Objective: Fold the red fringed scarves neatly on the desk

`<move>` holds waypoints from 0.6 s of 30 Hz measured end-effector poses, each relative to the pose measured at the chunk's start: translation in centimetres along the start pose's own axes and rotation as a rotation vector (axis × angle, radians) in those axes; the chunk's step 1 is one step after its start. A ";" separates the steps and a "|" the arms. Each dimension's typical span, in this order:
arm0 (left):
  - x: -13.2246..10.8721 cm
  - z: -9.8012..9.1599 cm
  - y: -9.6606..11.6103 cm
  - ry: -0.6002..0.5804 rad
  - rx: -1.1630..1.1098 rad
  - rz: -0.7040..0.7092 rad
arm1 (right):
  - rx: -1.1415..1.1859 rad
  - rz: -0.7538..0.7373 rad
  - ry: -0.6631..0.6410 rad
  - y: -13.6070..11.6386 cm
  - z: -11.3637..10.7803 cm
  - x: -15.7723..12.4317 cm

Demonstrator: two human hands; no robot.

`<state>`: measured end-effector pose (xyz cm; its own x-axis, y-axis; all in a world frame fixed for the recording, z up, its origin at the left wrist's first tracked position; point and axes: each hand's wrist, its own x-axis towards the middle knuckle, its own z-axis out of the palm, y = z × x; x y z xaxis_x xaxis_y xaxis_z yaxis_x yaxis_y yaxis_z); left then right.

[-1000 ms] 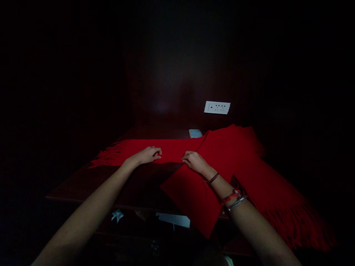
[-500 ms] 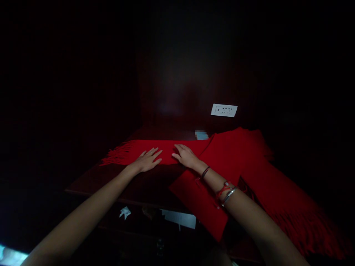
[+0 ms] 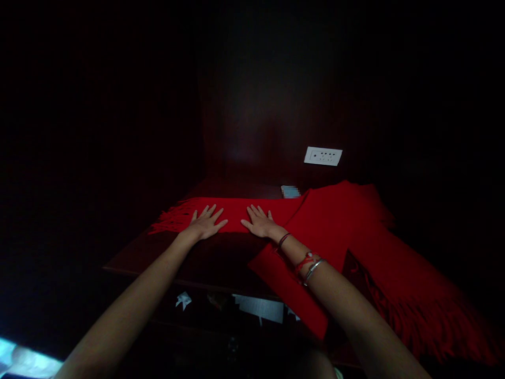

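Note:
A red scarf [image 3: 327, 216] with fringed ends lies over a dark wooden tabletop [image 3: 138, 250]. One strip of it runs leftward, flat, with its fringe at the left end; another part fans out to the right and front, and a corner hangs over the front edge. My left hand [image 3: 205, 222] rests open on the left strip, fingers spread. My right hand [image 3: 259, 221] lies open on the same strip a little to the right, palm down, fingers also apart. Bracelets circle my right wrist and forearm. Neither hand grips the cloth.
A white socket plate [image 3: 323, 156] is set in the dark back wall. A small pale blue item [image 3: 291, 192], blurred out, lies behind the scarf. Beneath the tabletop's front edge, crumpled white paper [image 3: 183, 300] and a pale sheet [image 3: 260, 308] show in a dark opening.
Both hands stay on the scarf's left strip. The fingers of my right hand have spread wider, and it has shifted slightly left along the cloth. The view has moved a little.

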<state>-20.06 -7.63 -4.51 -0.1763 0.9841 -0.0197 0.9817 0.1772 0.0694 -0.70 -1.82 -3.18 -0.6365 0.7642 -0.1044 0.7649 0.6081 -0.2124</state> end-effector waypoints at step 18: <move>0.4 -0.6 -0.9 -0.038 0.017 -0.165 | 0.005 0.024 -0.041 -0.2 0.3 1.6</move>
<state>-21.08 -7.38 -3.99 -0.3323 0.9408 -0.0667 0.9409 0.3356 0.0454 -1.93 -0.77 -3.62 -0.6213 0.7691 -0.1497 0.7798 0.5883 -0.2141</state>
